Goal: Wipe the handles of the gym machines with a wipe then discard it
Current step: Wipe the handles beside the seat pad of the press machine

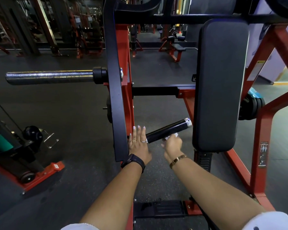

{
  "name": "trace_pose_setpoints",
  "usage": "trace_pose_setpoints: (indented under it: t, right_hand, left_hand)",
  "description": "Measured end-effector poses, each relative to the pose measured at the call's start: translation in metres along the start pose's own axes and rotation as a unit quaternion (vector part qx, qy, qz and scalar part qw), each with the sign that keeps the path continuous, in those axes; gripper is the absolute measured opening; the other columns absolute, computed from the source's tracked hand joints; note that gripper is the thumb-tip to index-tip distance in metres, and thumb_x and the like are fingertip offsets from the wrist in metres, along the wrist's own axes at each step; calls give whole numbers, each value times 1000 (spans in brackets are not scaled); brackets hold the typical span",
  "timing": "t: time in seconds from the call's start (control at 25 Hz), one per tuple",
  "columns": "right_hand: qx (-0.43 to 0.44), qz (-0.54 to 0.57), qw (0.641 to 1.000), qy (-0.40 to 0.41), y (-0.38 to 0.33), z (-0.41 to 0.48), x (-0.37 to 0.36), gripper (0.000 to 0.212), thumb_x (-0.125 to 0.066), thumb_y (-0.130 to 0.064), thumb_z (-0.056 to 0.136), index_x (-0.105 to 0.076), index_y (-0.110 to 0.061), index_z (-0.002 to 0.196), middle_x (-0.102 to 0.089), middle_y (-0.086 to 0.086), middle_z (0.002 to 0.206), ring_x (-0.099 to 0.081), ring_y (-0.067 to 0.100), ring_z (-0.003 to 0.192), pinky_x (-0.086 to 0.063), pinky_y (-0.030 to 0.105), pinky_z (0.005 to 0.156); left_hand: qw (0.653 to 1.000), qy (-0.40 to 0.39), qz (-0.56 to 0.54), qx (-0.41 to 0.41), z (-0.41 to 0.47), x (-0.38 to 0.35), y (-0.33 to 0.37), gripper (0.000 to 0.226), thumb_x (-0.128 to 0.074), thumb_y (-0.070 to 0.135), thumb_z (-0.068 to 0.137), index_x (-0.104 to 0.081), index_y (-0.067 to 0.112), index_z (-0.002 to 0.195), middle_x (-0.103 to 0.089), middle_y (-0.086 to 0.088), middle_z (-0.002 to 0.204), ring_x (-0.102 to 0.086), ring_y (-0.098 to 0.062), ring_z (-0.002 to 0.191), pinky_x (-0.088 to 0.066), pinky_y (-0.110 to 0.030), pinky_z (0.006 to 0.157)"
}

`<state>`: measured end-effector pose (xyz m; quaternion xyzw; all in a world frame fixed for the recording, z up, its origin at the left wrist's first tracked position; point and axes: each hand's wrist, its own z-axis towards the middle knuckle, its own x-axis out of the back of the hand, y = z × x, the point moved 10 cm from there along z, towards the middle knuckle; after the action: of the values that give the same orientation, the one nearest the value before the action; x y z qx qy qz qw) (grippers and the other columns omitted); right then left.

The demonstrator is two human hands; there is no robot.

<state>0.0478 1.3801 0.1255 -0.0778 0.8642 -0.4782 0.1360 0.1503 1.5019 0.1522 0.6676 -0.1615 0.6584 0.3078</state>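
Against the black handle (166, 131), the right hand (172, 145) squeezes a white wipe (174, 135) in curled fingers. The left hand (138, 143) lies flat, fingers straight.

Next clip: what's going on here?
A person is cleaning a gym machine. Their right hand grips a wipe against the black handle, near its middle. Their left hand lies flat, fingers straight, on the machine's black arm where the handle joins it. The wipe is not yet discarded.
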Motion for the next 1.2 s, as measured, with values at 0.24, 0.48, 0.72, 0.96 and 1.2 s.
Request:
trace_pose_setpoints:
  t: [0.24,0.48,0.72,0.96,1.2]
  right_hand:
    - [-116,-83,979,-147,36,-54,-41,29,-35,-7,92,-45,-13,66,-53,5,70,-52,20,66,-43,30,62]
    - [-183,-122,965,-143,14,-55,-30,25,-37,-11,94,-60,-3,88,-69,12,97,-63,25,97,-45,46,85]
    - [366,-278,887,-47,-63,-67,-23,22,-45,-22,89,-66,-19,84,-68,-5,77,-59,13,70,-46,28,64]
    - [644,-564,504,-116,-30,-98,-86,45,-59,-12,88,-54,-14,132,-55,2,136,-43,21,132,-28,39,112]
    - [701,-620,328,-126,6,-82,-47,75,-65,-9,79,-34,-21,146,-32,-1,153,-27,19,142,-19,48,112]
  left_hand:
    - [999,9,27,15,4,-1,-3,100,-52,34,91,31,16,142,25,-9,156,40,-24,130,24,-38,107]
    - [999,5,41,11,3,-3,-2,112,-61,34,85,34,14,140,26,-11,156,39,-26,131,23,-39,108]
    - [1000,14,10,8,5,0,-2,89,-44,9,92,27,13,145,21,-9,158,26,-27,142,18,-37,111]
    - [991,39,-129,14,10,14,-5,67,-41,16,96,-6,15,153,-6,-4,161,7,-21,148,3,-35,119]
    - [966,57,-245,63,3,20,-15,83,-50,13,95,11,18,152,-25,-7,156,-11,-20,147,-2,-32,118]
